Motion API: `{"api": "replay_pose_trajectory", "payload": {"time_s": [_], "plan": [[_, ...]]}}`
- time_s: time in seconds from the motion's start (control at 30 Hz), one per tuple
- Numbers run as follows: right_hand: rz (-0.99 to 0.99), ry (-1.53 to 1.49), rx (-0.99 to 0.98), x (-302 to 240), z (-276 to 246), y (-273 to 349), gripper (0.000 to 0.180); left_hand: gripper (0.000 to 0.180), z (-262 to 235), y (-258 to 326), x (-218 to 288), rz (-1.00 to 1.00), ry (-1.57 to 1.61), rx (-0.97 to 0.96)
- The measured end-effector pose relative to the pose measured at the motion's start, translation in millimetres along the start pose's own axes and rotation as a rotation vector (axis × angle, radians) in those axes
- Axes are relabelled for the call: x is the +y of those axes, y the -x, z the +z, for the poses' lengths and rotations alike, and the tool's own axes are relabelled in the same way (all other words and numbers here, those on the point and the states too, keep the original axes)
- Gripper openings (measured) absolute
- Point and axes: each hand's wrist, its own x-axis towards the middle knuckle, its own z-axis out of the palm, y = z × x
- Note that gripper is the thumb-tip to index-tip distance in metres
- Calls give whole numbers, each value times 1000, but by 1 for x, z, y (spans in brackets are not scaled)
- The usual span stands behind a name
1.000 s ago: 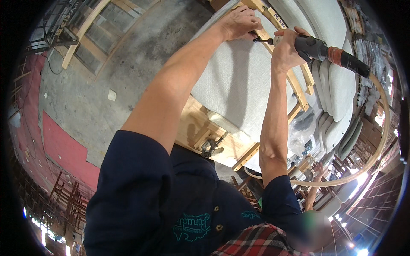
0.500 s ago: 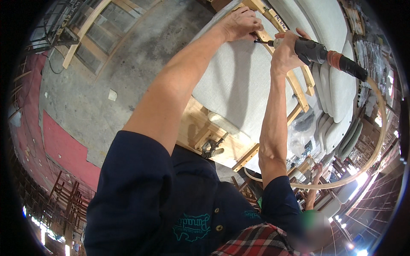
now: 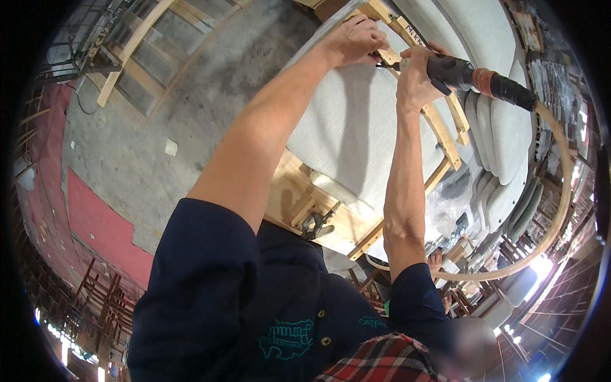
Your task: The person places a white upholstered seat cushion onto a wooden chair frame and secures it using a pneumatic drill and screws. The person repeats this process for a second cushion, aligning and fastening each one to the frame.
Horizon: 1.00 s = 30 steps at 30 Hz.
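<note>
My right hand [image 3: 415, 83] is wrapped round the front of a black air screwdriver [image 3: 450, 71] with an orange band. The tool's bit end points left, toward my left hand [image 3: 356, 42]. The fingers of that hand are curled and pinched at the bit's tip; whatever they hold is too small or hidden to make out. Both hands are over the far edge of a light grey upholstered panel [image 3: 344, 127]. A pale wooden strip [image 3: 435, 124] runs along the panel's right side, beneath my right hand.
An air hose [image 3: 566, 172] loops from the tool down the right side. Grey cushions [image 3: 487, 38] are stacked at the right. A black clamp [image 3: 316, 224] sits on the wooden bench [image 3: 286, 184] near my body. Wooden frames [image 3: 137, 57] lie on the concrete floor at the far left.
The screwdriver and my right hand have shifted slightly left. My left hand has dipped a little, still pinched at the bit. A co-worker's raised arm at the lower right has dropped.
</note>
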Motion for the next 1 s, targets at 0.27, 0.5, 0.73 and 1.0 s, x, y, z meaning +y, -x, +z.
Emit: {"api": "replay_pose_trajectory", "payload": {"time_s": [0.27,0.5,0.73,1.0], "plan": [[64,-16,41,4,0,-2,15,47,5,3,-15,136,194,138],[81,38,22,-6,1,-1,25,39,-10,-1,-11,119,133,90],[235,76,215,-79,-91,55,36,34,-9,-4,-7,132,129,109],[286,583,398,-158,-258,163,17,37,-12,-5,-2,210,14,125]]}}
